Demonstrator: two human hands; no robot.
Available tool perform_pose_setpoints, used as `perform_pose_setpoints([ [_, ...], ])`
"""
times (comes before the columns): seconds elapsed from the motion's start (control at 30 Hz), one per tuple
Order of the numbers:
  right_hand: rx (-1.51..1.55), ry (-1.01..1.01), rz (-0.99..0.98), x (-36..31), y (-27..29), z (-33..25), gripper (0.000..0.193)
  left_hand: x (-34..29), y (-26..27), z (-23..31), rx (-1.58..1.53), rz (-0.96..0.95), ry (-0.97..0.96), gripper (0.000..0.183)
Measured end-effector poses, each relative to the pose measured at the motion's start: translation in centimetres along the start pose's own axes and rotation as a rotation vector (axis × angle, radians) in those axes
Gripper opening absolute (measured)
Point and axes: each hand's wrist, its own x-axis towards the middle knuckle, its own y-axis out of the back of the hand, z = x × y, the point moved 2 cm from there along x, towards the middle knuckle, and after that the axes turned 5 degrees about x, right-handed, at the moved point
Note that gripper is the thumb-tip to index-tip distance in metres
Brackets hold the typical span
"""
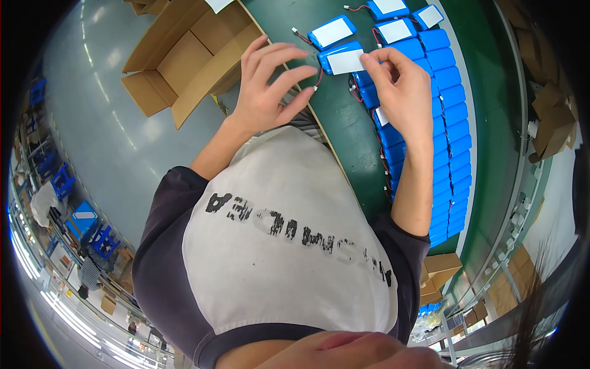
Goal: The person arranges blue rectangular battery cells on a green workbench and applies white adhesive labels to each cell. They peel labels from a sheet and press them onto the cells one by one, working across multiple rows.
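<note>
My right hand (405,92) pinches the right end of a white label (345,62) between thumb and fingers. That label lies over a blue battery pack (329,53), covering much of its face; whether it is stuck down I cannot tell. To the left, my left hand (265,83) is open with its fingers spread and curved, close to the pack's thin wire and small white plug. Just beyond is another blue battery pack (332,32) bearing a white label, its lead pointing left. More labelled packs (395,31) sit at the far right.
Long rows of blue battery packs (453,95) run along the right of the green table (350,141), under and beside my right forearm. An open cardboard box (184,58) stands left of the table edge. Another cardboard box (439,269) is at the lower right.
</note>
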Motion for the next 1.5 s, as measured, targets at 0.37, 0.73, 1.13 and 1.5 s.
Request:
perform_pose_setpoints([
  [0.37,-0.412,0.214,0.107,0.8,-1.0,-0.4,0.016,0.8,-2.2,1.1,0.255,-0.239,-0.069,0.046],
  [0.73,0.293,0.128,-0.039,0.0,5.1,0.6,0.038,3.7,-2.8,2.7,0.296,-0.231,-0.125,0.035],
  [1.13,0.103,0.100,-0.264,2.4,3.2,0.3,0.045,1.9,-3.4,2.9,0.133,-0.091,-0.093,0.039],
  [1.5,-0.304,0.525,-0.044,1.8,1.7,1.8,0.028,2.7,-3.4,3.2,0.218,-0.332,-0.148,0.057],
])
